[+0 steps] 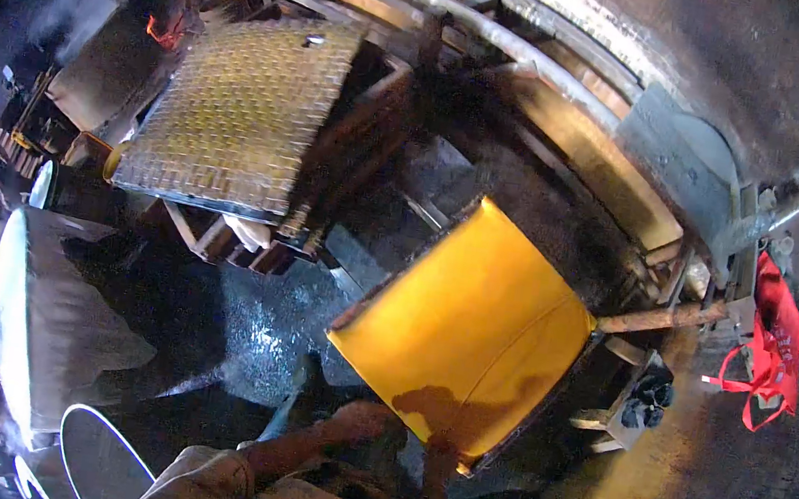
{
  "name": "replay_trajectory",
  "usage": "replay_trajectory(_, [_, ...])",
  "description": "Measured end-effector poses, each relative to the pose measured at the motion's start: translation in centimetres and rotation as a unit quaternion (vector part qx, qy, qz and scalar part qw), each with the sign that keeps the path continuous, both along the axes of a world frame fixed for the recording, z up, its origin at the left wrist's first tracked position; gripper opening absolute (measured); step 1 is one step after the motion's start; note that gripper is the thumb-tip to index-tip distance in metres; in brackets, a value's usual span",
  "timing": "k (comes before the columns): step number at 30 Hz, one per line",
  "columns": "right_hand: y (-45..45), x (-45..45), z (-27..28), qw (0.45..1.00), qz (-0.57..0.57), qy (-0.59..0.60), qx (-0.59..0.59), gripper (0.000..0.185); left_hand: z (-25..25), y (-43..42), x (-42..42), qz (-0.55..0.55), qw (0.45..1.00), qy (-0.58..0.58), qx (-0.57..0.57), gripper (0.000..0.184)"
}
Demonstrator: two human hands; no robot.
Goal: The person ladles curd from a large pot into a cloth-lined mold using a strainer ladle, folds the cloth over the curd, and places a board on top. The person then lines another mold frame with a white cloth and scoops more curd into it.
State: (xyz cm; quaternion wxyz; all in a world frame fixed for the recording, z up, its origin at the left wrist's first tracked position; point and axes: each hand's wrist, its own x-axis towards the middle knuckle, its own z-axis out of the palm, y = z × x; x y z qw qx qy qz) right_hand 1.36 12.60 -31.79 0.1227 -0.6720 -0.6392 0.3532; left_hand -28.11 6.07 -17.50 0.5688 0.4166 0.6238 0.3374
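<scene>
In front of me is a square panel (477,310) with a smooth, bright yellow surface and a thin line across it, tilted in view. My left hand (367,423) is closed at its near edge, and its fingers are partly lost in dark shade. Close to the panel's near right corner, my right hand (441,449) is closed on the same edge. The shadows of my hands and arms fall across the lower part of the yellow surface. The panel's right side shows a dark, rough border.
A woven bamboo mat (246,113) lies on a wooden support at upper left. A red bag (775,345) hangs at right, above a small stool (635,412) with a black item on it. Long pipes (489,29) run along the back. A large pale-rimmed round object (32,322) stands at left.
</scene>
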Motion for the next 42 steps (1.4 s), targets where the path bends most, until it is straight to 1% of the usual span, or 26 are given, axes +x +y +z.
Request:
replay_trajectory(2, [0.4,-1.3,4.3,0.999,0.027,-0.03,0.036,0.027,-6.0,-2.4,-4.7,-0.003,1.0,0.007,0.027,0.034])
replay_trajectory(4, [0.6,-4.3,7.5,0.999,0.03,-0.014,0.041,0.025,-5.3,-4.2,-9.9,-0.004,0.998,0.022,0.053,0.035])
replay_trajectory(7, [1.0,-10.9,10.9,0.997,0.016,0.076,0.021,0.022,5.7,-8.2,-18.6,0.139,0.988,0.056,0.032,0.036])
replay_trajectory(9, [1.8,-18.0,14.0,0.982,0.001,0.187,-0.013,0.019,5.6,-13.1,-23.9,0.213,0.976,0.033,0.03,0.036])
replay_trajectory(11, [3.1,-27.3,18.7,0.934,-0.024,0.347,-0.077,0.017,4.5,-18.7,-28.9,0.329,0.944,0.02,0.003,0.037])
replay_trajectory(13, [4.6,-36.9,22.3,0.837,-0.068,0.527,-0.131,0.015,5.0,-23.0,-34.2,0.404,0.912,0.066,-0.018,0.035])
replay_trajectory(14, [4.6,-43.0,32.5,0.827,-0.005,0.505,-0.246,0.015,6.4,-24.6,-36.3,0.438,0.893,0.098,-0.018,0.033])
replay_trajectory(15, [4.8,-47.3,36.2,0.788,0.019,0.554,-0.268,0.018,8.8,-25.6,-38.0,0.496,0.868,0.036,0.021,0.031])
replay_trajectory(18, [6.9,-55.4,39.0,0.718,0.058,0.617,-0.317,0.028,16.7,-26.1,-42.1,0.587,0.787,-0.123,0.147,0.029])
replay_trajectory(20, [7.4,-58.5,40.2,0.704,0.031,0.638,-0.312,0.024,19.2,-25.1,-44.6,0.577,0.785,-0.101,0.203,0.029])
replay_trajectory(21, [7.5,-59.3,40.5,0.705,0.037,0.645,-0.291,0.018,20.8,-23.6,-45.4,0.598,0.753,-0.152,0.228,0.028])
replay_trajectory(22, [7.7,-59.2,40.7,0.703,0.034,0.652,-0.283,0.018,22.2,-22.1,-46.3,0.614,0.719,-0.207,0.251,0.028])
replay_trajectory(23, [7.9,-58.5,40.9,0.764,0.09,0.599,-0.222,0.018,22.6,-20.5,-47.3,0.621,0.679,-0.299,0.252,0.023])
replay_trajectory(26, [7.2,-53.2,40.1,0.862,0.126,0.481,-0.101,0.022,23.2,-16.9,-48.8,0.557,0.685,-0.4,0.245,0.02])
replay_trajectory(27, [7.3,-50.0,38.2,0.883,0.11,0.457,-0.014,0.022,22.0,-15.7,-49.0,0.473,0.725,-0.405,0.294,0.015])
replay_trajectory(28, [6.8,-46.1,36.1,0.882,0.082,0.462,0.026,0.022,20.4,-14.5,-48.4,0.455,0.735,-0.413,0.286,0.015])
replay_trajectory(30, [3.6,-38.3,36.6,0.862,0.017,0.503,0.066,0.022,21.6,-11.8,-43.0,0.44,0.82,-0.251,0.268,0.012])
replay_trajectory(31, [3.0,-34.4,33.7,0.77,-0.039,0.635,0.048,0.02,25.0,-10.5,-38.9,0.437,0.809,-0.308,0.244,0.007])
replay_trajectory(32, [2.6,-30.0,31.0,0.743,-0.082,0.659,0.087,0.019,22.0,-9.4,-36.7,0.422,0.84,-0.225,0.257,0.004])
replay_trajectory(33, [2.1,-25.5,28.3,0.714,-0.121,0.678,0.127,0.018,21.4,-7.9,-34.1,0.402,0.852,-0.236,0.238,0.003])
replay_trajectory(34, [1.3,-22.2,27.4,0.761,-0.15,0.595,0.213,0.017,21.0,-6.5,-31.8,0.384,0.862,-0.245,0.22,0.005])
replay_trajectory(35, [0.9,-20.8,28.7,0.762,-0.165,0.557,0.286,0.015,20.1,-4.9,-30.1,0.358,0.873,-0.237,0.234,0.008])
replay_trajectory(37, [-0.3,-17.1,29.2,0.724,-0.29,0.584,0.227,0.019,17.7,-1.5,-27.2,0.329,0.886,-0.229,0.232,0.015])
replay_trajectory(39, [0.3,-13.3,29.4,0.83,-0.327,0.356,0.277,0.027,18.0,1.7,-23.9,0.311,0.897,-0.222,0.222,0.015])
replay_trajectory(40, [0.9,-11.8,27.3,0.83,-0.332,0.352,0.278,0.027,16.6,3.1,-22.9,0.272,0.908,-0.231,0.22,0.013])
replay_trajectory(42, [2.4,-9.4,24.4,0.756,-0.336,0.469,0.31,0.033,15.2,5.6,-19.8,0.315,0.898,-0.235,0.199,0.008])
